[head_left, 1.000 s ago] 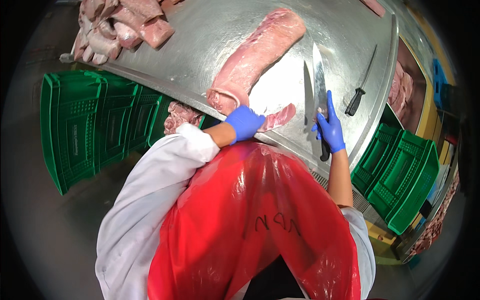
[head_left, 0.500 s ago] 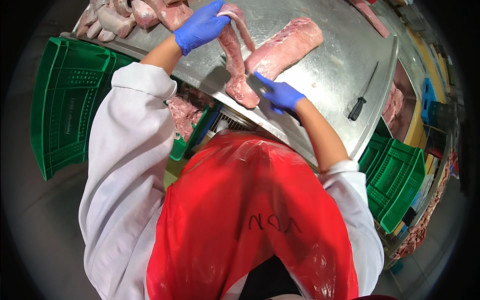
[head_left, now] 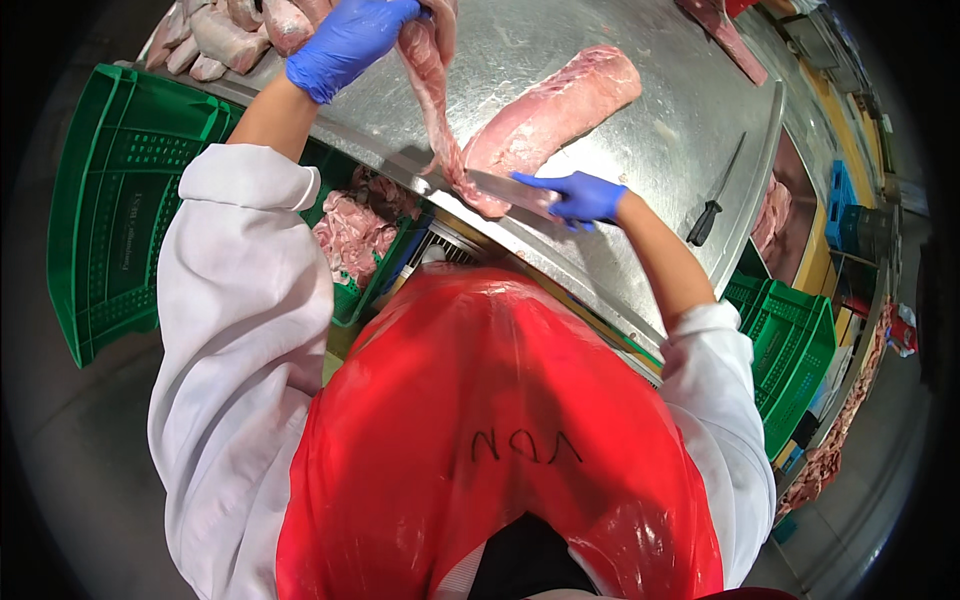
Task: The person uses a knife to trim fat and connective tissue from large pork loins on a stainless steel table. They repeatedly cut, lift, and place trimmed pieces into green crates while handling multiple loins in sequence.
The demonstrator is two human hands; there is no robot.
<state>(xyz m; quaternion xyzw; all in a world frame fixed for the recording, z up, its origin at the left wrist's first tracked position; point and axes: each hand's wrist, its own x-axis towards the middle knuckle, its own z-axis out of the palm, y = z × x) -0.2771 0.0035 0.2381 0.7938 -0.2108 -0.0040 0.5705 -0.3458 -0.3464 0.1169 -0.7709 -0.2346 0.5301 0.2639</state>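
A shiny metal counter (head_left: pixel 690 110) spans the upper frame, green crates (head_left: pixel 130 190) flanking it, grey floor (head_left: pixel 90 440) lower left. Upper left, the left hand (head_left: pixel 345 45) has its fingers clutching a meat strip (head_left: pixel 428 90); right of centre, the right hand's (head_left: pixel 592 198) fingers hold a knife (head_left: pixel 515 190) at its lower end. A meat slab (head_left: pixel 560 108) lies upper centre.

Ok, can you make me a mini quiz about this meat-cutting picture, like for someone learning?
1. What does the left grip hold?
A) a spoon
B) a strip of meat
C) a towel

2. True or false: in the picture, the loose knife on the metal table lies farther right than the big meat piece.

3. Fill the gap: the right grip holds a ____.

Key: 1. B. 2. True. 3. Knife.
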